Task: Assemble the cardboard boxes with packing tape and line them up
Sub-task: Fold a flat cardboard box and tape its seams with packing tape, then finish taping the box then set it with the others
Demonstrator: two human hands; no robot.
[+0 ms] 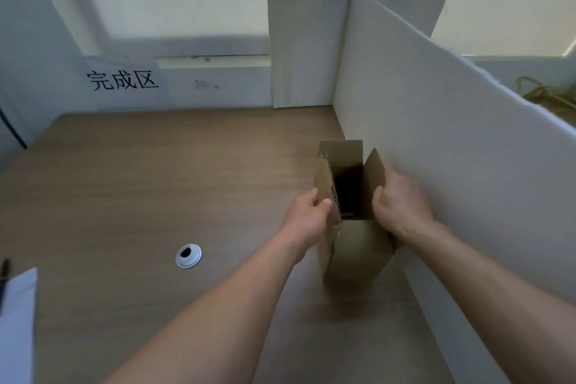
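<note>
Nearest, at the left near corner of the wooden tabletop [131,184], lies a white sheet of paper [17,324] with a dark pen-like thing at its far edge, too blurred to tell. A little farther in, a round silver cable grommet [188,255] is set into the surface, well apart from the hands.

Toward the right edge, just beside the white partition board [452,146], an open cardboard box [355,246] stands upright on the tabletop, its top flaps raised. The left hand [307,217] pinches the left flap, thumb on its inner face and fingers behind it; its grip is narrow, closed on that flap. The right hand [402,201] curls over the right flap from outside, its grip holding the flap's edge. Inside the box it is dark.

Farther on, a second white board [302,47] stands across the far right corner. Along the far edge, to the left, a paper sign [123,81] with black printed characters hangs on the low wall.
</note>
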